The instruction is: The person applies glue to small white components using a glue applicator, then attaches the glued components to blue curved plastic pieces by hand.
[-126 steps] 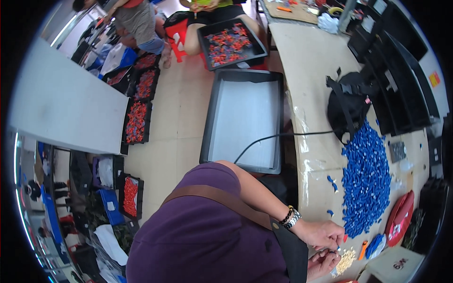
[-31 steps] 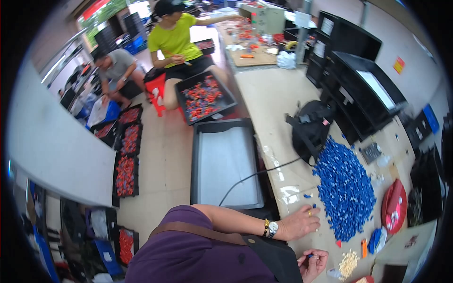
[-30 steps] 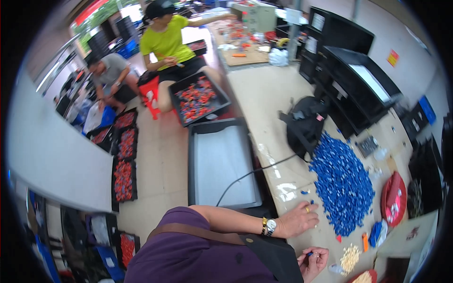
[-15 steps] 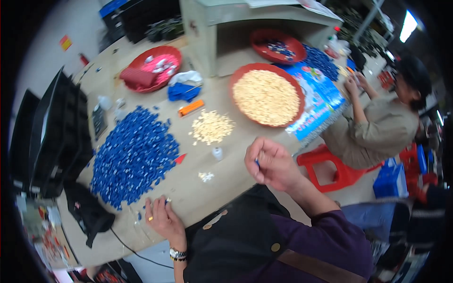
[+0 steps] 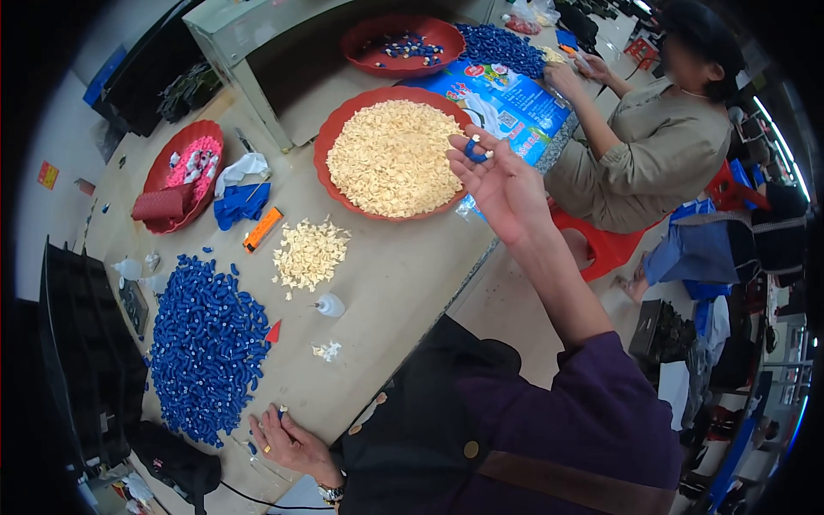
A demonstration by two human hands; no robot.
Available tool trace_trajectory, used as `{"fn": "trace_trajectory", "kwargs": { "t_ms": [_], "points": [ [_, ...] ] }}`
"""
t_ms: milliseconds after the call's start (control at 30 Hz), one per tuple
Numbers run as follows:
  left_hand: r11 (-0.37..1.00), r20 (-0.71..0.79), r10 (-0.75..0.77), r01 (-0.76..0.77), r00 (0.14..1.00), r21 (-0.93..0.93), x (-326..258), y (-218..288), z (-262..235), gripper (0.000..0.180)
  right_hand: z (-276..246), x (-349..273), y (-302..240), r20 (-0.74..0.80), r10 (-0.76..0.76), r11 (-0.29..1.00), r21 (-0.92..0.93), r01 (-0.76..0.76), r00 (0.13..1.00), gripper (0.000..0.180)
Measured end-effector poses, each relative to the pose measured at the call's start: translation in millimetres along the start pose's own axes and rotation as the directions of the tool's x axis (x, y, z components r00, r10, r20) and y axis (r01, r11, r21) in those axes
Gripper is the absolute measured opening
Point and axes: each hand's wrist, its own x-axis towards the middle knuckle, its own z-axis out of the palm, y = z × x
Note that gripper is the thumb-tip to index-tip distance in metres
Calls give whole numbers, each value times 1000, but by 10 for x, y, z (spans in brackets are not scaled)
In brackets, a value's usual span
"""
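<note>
My right hand [image 5: 508,190] is turned palm up at the right rim of a red bowl [image 5: 326,178] heaped with cream flakes [image 5: 390,154]. Small blue curved pieces [image 5: 475,152] with cream ends are held among its fingers. Low on the table, my left hand [image 5: 292,448] lies beside a big pile of blue curved pieces [image 5: 206,348]. Between its thumb and finger is a small blue piece [image 5: 282,413] with a cream tip. A small heap of cream flakes [image 5: 311,255], a squeeze bottle [image 5: 330,305] and white crumbs [image 5: 326,350] lie between the hands.
A co-worker [image 5: 639,146] sits at the right, handling small pieces near another blue pile [image 5: 502,50]. An orange box cutter [image 5: 263,230], a blue cloth [image 5: 242,206] and a red bowl of pink and white things [image 5: 199,163] lie left. Black crates [image 5: 90,360] stand at the left edge.
My right hand has moved forward to the big bowl's rim and unfolded, so the blue pieces in it now show. The left hand stays low by the blue pile. The view has shifted.
</note>
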Motion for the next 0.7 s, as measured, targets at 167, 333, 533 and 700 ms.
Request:
{"fn": "trace_trajectory", "kwargs": {
  "t_ms": [167, 333, 533, 700],
  "points": [
    [999, 26, -37, 38, 999, -29, 43, 28, 22, 22, -40, 48, 11, -13, 26, 998, 50, -26, 1000, 41],
    [973, -108, 116, -91, 987, 211, 69, 91, -36, 27, 28, -23, 15, -34, -3, 996, -84, 1, 999, 26],
    [939, -82, 317, -325, 945, -111, 356, 424, -407, 23, 129, -387, 110, 220, 185, 981, -92, -169, 958, 12],
    [672, 122, 413, -211, 903, -710, 773, 915, -298, 38, 388, -876, 419, 348, 505, 863, -172, -476, 790, 9]
  ]
}}
